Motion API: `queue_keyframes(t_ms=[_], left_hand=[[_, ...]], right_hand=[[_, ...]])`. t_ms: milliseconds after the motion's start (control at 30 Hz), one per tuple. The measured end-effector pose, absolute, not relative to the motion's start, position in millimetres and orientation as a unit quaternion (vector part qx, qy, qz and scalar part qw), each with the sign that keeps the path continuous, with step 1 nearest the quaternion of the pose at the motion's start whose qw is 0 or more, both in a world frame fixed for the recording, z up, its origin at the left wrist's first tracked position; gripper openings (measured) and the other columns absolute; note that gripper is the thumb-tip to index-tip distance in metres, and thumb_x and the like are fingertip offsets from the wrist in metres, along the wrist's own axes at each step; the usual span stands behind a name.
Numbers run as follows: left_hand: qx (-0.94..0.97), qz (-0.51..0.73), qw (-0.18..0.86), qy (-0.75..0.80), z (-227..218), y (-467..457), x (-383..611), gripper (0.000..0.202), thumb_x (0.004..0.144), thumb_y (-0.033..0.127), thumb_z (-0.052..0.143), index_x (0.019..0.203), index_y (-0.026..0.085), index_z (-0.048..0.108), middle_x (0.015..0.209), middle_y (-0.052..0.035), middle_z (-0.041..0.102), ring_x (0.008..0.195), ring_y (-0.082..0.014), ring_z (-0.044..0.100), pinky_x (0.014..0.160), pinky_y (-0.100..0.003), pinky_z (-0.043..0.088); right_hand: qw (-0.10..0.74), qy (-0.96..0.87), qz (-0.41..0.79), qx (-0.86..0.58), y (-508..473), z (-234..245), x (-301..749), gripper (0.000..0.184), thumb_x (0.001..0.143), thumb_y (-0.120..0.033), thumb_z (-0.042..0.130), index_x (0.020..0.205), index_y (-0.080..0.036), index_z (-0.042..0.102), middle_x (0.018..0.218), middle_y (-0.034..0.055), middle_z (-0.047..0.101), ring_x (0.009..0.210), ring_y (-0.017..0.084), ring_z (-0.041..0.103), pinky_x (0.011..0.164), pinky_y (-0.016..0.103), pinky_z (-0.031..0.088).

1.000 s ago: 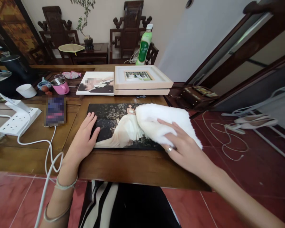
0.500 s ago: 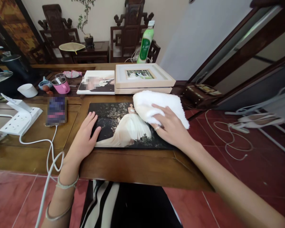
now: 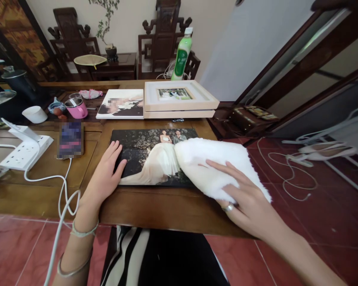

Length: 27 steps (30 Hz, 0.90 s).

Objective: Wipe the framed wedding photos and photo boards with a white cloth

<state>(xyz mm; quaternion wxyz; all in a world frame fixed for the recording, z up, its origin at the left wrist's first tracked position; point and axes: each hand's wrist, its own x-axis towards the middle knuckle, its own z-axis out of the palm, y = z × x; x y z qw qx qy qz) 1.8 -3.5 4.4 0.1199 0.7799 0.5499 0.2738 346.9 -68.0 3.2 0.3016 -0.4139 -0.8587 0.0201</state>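
A dark photo panel of a couple in wedding clothes lies flat near the table's front edge. My left hand rests on its left edge, fingers stretched and apart. With my right hand I hold a fluffy white cloth, pressed under the fingers at the panel's right end. The cloth covers the lower right part of the picture and hangs past the panel's right side. A ring shows on my right hand.
Behind the panel sit a white photo panel and stacked pale wooden frames, with a green bottle beyond. Leftward are a phone on a white cable, a power strip, a pink mug and a white cup.
My right hand has slid the cloth right and toward me, uncovering the second figure and the panel's upper right. My left hand has stayed in place.
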Motion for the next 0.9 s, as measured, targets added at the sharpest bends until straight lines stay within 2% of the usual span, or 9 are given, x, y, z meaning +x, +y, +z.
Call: queue_keyframes(t_ms=[133,233,333,433,533,633,733,900], left_hand=[[0.781,0.270,0.120,0.551,4.7,-3.5,2.0,0.054,0.097,0.036,0.041,0.140,0.004,0.045,0.153,-0.0197,0.038,0.146,-0.0251,0.027,0.120,-0.046,0.023],[0.780,0.271,0.122,0.551,4.4,-3.6,2.1,0.053,0.097,0.036,0.041,0.141,0.007,0.045,0.153,-0.0187,0.038,0.146,-0.0246,0.027,0.120,-0.046,0.023],[0.779,0.276,0.124,0.550,3.7,-3.7,1.9,0.051,0.097,0.037,0.042,0.142,0.012,0.045,0.154,-0.0164,0.038,0.146,-0.0243,0.028,0.120,-0.048,0.023],[0.778,0.278,0.128,0.548,3.0,-3.2,1.3,0.050,0.097,0.037,0.042,0.142,0.015,0.045,0.154,-0.0150,0.038,0.146,-0.0243,0.028,0.120,-0.049,0.024],[0.779,0.279,0.130,0.546,2.4,-2.3,0.7,0.050,0.097,0.037,0.042,0.142,0.015,0.045,0.154,-0.0153,0.038,0.146,-0.0244,0.028,0.120,-0.049,0.023],[0.779,0.281,0.130,0.545,2.3,-1.8,0.6,0.051,0.097,0.037,0.042,0.141,0.012,0.045,0.154,-0.0166,0.038,0.146,-0.0247,0.028,0.120,-0.047,0.023],[0.779,0.281,0.130,0.546,3.4,-2.1,1.0,0.052,0.097,0.037,0.042,0.141,0.010,0.045,0.153,-0.0178,0.038,0.146,-0.0256,0.028,0.120,-0.047,0.023],[0.778,0.278,0.131,0.547,5.3,-2.9,1.7,0.051,0.097,0.037,0.041,0.141,0.011,0.046,0.153,-0.0174,0.039,0.146,-0.0261,0.028,0.120,-0.049,0.024]], right_hand=[[0.277,-0.854,0.034,-0.440,-25.8,8.7,341.0,0.014,0.084,-0.018,0.048,0.076,-0.024,0.057,0.131,0.0136,0.062,0.124,0.032,0.055,0.108,0.060,0.038],[0.261,-0.843,0.046,-0.467,12.0,12.6,334.5,0.016,0.085,-0.024,0.046,0.076,-0.026,0.059,0.106,0.0089,0.071,0.109,0.032,0.063,0.103,0.058,0.042],[0.261,-0.828,0.047,-0.494,44.3,14.2,329.1,0.018,0.086,-0.030,0.045,0.076,-0.026,0.060,0.091,0.0080,0.071,0.097,0.033,0.064,0.094,0.055,0.049],[0.268,-0.821,0.045,-0.502,59.6,12.4,326.7,0.019,0.086,-0.030,0.044,0.080,-0.025,0.061,0.096,0.0087,0.071,0.101,0.034,0.063,0.093,0.055,0.049],[0.272,-0.823,0.043,-0.496,51.9,7.2,328.0,0.018,0.087,-0.028,0.045,0.086,-0.025,0.063,0.106,0.0074,0.071,0.109,0.033,0.061,0.104,0.057,0.041],[0.288,-0.831,0.028,-0.474,24.5,0.7,332.6,0.015,0.087,-0.022,0.048,0.088,-0.022,0.062,0.127,0.0116,0.065,0.122,0.032,0.056,0.112,0.057,0.033],[0.308,-0.841,0.011,-0.444,-12.5,-3.4,339.2,0.010,0.083,-0.016,0.051,0.081,-0.021,0.059,0.137,0.0154,0.058,0.130,0.033,0.050,0.112,0.059,0.032],[0.313,-0.855,0.026,-0.412,-65.7,1.3,348.8,0.017,0.079,-0.011,0.052,0.069,-0.024,0.047,0.145,0.0128,0.051,0.133,0.032,0.046,0.113,0.059,0.033]])
